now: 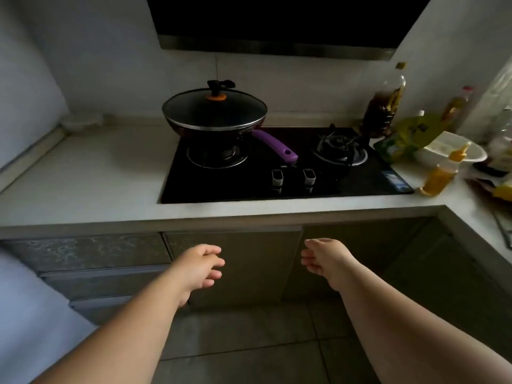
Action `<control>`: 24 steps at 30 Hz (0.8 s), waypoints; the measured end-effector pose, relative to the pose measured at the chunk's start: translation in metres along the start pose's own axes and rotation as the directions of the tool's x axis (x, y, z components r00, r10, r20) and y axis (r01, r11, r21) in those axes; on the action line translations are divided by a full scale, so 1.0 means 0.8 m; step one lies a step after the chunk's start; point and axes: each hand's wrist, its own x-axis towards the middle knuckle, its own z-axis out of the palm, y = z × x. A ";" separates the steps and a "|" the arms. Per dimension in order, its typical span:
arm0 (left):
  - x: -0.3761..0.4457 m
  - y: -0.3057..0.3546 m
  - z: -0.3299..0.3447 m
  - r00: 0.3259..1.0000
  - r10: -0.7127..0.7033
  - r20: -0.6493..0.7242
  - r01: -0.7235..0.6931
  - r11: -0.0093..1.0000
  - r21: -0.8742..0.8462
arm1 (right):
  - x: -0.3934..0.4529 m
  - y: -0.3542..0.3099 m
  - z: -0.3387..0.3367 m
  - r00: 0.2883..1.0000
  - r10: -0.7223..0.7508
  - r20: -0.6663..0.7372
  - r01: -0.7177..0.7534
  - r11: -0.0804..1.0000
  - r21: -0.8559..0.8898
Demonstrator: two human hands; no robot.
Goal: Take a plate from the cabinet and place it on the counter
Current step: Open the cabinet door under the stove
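Both my hands are stretched out in front of the lower cabinet under the stove. My left hand hovers before the left cabinet door, fingers loosely curled and apart, holding nothing. My right hand is level with it near the seam beside the right door, also empty with fingers apart. Both doors look closed, and neither hand visibly touches one. No plate is in view. The pale counter runs above the doors.
A black gas hob is set into the counter, with a lidded wok and its purple handle on the left burner. Oil bottles, a white bowl and packets crowd the right corner. Drawers are to the left.
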 end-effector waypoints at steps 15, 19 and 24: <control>0.218 -0.016 0.031 0.944 -0.325 0.058 0.325 0.886 -0.330 | 0.196 0.004 0.079 0.946 0.316 -0.077 -0.245 0.847 0.471; 0.230 -0.016 0.037 0.926 -0.363 0.107 0.376 0.848 -0.374 | 0.215 0.002 0.089 0.918 0.387 -0.090 -0.282 0.794 0.539; 0.232 -0.015 0.041 0.923 -0.360 0.137 0.383 0.811 -0.443 | 0.220 0.005 0.091 0.902 0.403 -0.158 -0.253 0.787 0.563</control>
